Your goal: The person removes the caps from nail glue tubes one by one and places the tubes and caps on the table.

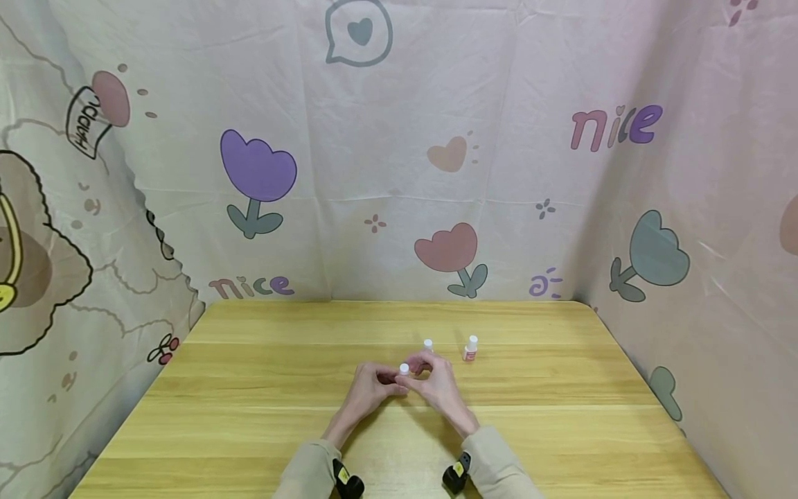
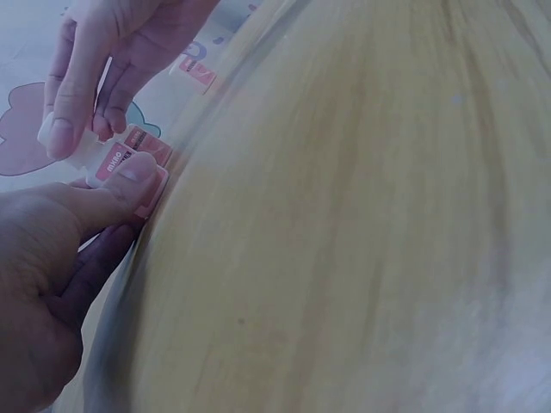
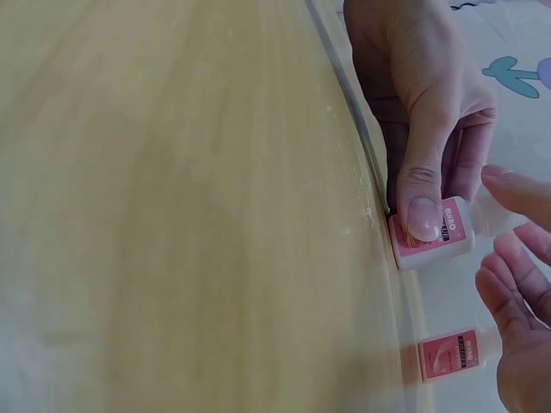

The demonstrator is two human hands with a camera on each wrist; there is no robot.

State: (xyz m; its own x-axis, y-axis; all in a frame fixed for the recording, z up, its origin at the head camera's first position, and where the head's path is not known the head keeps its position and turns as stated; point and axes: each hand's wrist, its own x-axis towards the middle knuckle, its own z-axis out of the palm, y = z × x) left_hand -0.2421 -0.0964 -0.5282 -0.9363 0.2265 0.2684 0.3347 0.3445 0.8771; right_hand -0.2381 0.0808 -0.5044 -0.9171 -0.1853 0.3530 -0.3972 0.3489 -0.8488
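My left hand (image 1: 368,391) grips a small white bottle (image 3: 455,228) with a pink-red label, its thumb across the label. The bottle stands upright on the table. My right hand (image 1: 438,382) is at the top, its thumb and fingers around the white cap (image 1: 404,369). In the left wrist view the right thumb covers part of this cap. Just behind the right hand stands a second bottle (image 1: 427,344), its lower part hidden in the head view. A third bottle (image 1: 470,349) stands farther right, apart from both hands.
The wooden table (image 1: 262,409) reaches up to a patterned cloth backdrop (image 1: 374,249) at the back. Similar cloth hangs along the left and right sides. Black devices (image 1: 348,482) are strapped at both wrists.
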